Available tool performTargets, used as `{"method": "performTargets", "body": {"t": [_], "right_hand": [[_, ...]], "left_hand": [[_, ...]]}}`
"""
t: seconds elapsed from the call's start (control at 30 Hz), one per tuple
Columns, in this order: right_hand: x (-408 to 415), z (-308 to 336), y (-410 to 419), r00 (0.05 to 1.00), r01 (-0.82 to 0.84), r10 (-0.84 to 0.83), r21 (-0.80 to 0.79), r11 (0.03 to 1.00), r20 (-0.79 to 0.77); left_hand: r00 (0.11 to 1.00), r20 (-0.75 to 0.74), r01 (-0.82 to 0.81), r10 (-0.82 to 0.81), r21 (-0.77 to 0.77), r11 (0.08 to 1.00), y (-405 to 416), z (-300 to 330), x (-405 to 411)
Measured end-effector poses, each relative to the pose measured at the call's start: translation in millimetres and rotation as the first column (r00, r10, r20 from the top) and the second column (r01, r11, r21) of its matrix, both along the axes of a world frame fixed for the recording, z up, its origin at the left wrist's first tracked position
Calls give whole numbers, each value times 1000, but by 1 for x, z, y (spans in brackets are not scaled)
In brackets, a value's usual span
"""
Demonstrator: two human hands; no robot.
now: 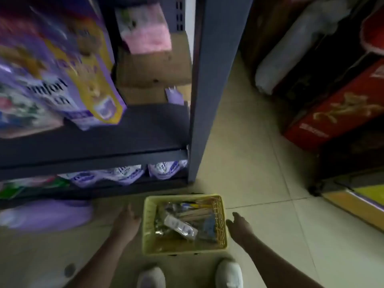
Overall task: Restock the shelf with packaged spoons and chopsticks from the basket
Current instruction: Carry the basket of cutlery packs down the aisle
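A yellow plastic basket [149, 242] sits on the tiled floor in front of my feet. It holds packaged chopsticks [197, 213] and packaged spoons [179, 226] lying in a heap. My left hand [127, 220] hovers just left of the basket, fingers apart, holding nothing. To the basket's right is my right hand [239, 224], also open and empty. The dark shelf [116, 140] stands beyond the basket, its middle board partly bare on the right side.
Purple and yellow refill pouches [62, 84] fill the shelf's left. A cardboard box [153, 67] with a pink pack sits at the back. More pouches [124, 173] lie on the lower level. Red boxes [336, 109] line the right of the aisle. A grey upright post [212, 80] borders the shelf.
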State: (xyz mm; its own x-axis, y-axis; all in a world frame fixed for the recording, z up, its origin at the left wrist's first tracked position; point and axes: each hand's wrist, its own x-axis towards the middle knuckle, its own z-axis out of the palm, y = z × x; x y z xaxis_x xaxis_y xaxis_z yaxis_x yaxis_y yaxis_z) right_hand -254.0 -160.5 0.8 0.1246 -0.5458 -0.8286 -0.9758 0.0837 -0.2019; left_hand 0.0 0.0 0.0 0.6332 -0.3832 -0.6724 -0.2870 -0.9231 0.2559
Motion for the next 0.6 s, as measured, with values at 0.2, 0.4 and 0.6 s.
{"method": "performTargets", "body": {"t": [0.2,0.4,0.6], "right_hand": [[7,-106,4,997,73,-74,24,997,32],[2,-104,-4,970,243,-241,-88,966,32],[-6,19,-12,952,267,-267,22,963,150]], "left_hand": [[958,-242,-152,153,21,988,27,-151,-4],[938,-156,-320,310,-49,946,9,-98,-19],[907,-157,-415,391,-164,895,38,29,-27]]}}
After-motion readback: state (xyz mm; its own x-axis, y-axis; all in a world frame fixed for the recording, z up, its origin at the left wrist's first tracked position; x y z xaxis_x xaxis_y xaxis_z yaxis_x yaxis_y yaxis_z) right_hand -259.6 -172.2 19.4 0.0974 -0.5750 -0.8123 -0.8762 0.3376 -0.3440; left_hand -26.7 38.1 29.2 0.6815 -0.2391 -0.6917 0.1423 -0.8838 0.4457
